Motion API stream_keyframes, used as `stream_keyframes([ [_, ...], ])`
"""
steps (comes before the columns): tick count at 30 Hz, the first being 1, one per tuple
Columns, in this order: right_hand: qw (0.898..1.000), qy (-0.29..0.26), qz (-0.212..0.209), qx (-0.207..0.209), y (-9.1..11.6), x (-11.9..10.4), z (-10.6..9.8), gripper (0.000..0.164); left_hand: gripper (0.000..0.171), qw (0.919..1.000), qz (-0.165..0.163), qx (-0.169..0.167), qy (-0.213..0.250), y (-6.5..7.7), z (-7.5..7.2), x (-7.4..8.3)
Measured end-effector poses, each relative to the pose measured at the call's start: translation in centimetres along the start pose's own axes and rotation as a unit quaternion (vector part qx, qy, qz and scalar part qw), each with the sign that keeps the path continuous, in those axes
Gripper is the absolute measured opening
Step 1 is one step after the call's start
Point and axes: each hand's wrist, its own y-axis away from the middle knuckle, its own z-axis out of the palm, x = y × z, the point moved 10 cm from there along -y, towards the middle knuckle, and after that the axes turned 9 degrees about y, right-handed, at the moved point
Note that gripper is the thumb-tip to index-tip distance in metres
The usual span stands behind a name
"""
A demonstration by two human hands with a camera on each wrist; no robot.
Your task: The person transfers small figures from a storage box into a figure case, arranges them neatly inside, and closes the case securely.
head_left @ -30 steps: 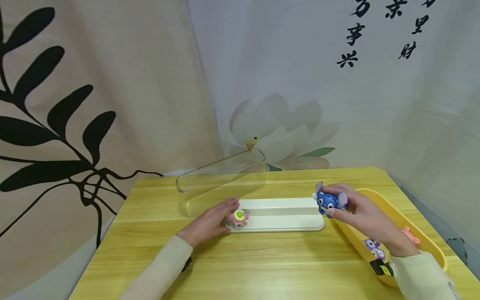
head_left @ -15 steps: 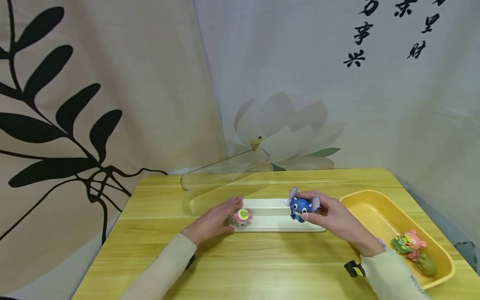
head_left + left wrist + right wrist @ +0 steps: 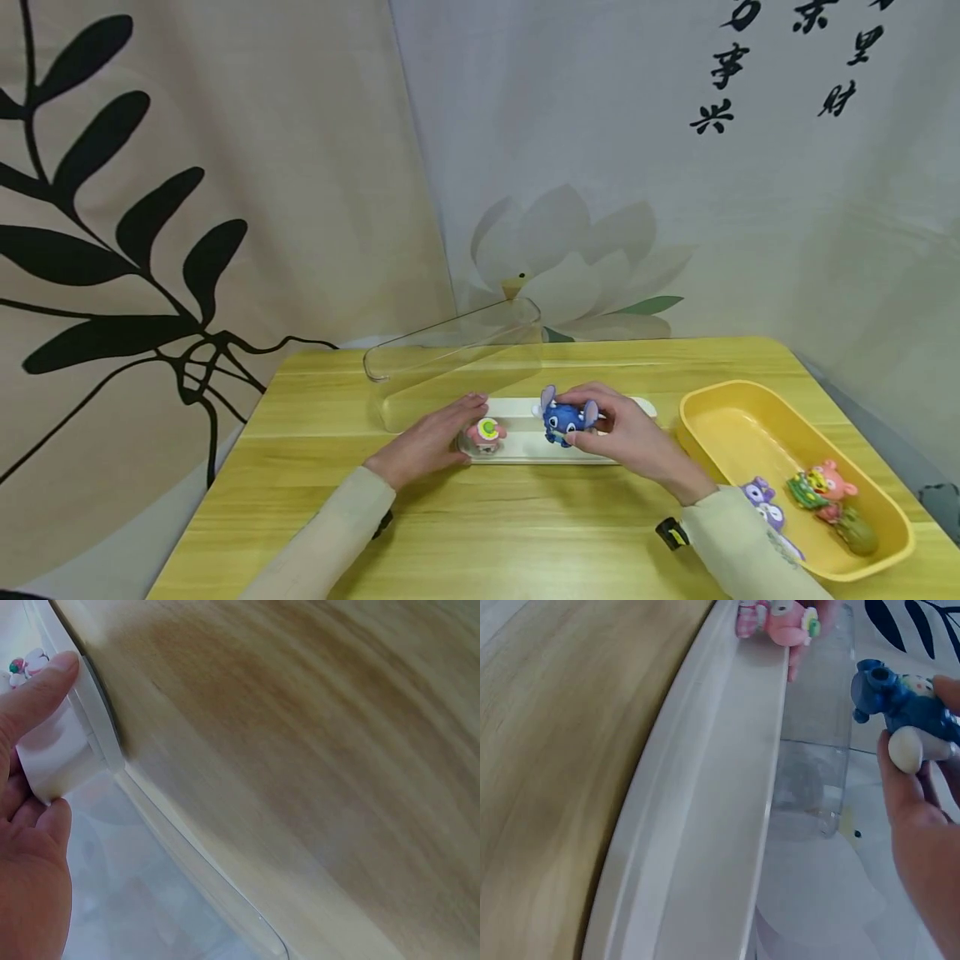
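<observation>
My right hand pinches a blue big-eared toy figure between thumb and fingers, over the middle of a white stepped display base. In the right wrist view, the figure is apart from the base's surface. My left hand grips the base's left end, its thumb at one edge and its fingers at the other. A pink figure with a yellow-green and white top stands on the base beside that hand.
Behind the base, a clear plastic cover leans at the table's back edge. At the right, a yellow tray holds several toys, among them a purple figure and a pink one. A printed curtain hangs behind the table.
My right hand has carried the blue figure leftward from beside the yellow tray to over the base. My left hand has kept its grip on the base's end.
</observation>
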Motion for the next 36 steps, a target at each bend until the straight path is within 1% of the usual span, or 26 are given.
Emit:
stream_keyframes([
  [4,1.0,0.026,0.008,-0.003,-0.4,0.4,0.6,0.04,0.087,0.9999,-0.009,-0.003,0.005,-0.2,0.2,-0.1],
  [10,0.998,0.053,0.043,-0.012,-0.9,1.9,1.4,0.04,0.087,0.9998,-0.016,-0.005,0.013,-0.3,0.2,0.0],
  [16,0.998,0.049,0.043,-0.024,-1.2,2.8,2.4,0.039,0.087,0.9998,-0.014,-0.005,0.014,-0.1,0.1,0.0],
  [18,0.997,0.059,0.042,-0.03,-1.4,3.0,2.9,0.038,0.087,0.9998,-0.014,-0.005,0.01,-0.1,0.1,0.0],
  [23,0.994,0.097,0.012,-0.04,-1.8,2.7,3.9,0.037,0.087,0.9999,-0.016,-0.005,0.003,-0.1,0.2,-0.1],
  [27,0.991,0.123,-0.012,-0.047,-2.0,2.4,4.5,0.036,0.087,0.9998,-0.018,-0.006,0.009,-0.1,0.2,-0.2],
  [33,0.985,0.165,-0.022,-0.045,-2.0,2.2,4.5,0.036,0.087,0.9997,-0.021,-0.008,0.005,-0.1,0.3,-0.3],
  [36,0.98,0.193,-0.032,-0.041,-2.0,1.9,4.3,0.034,0.087,0.9997,-0.023,-0.008,-0.003,-0.2,0.3,-0.3],
])
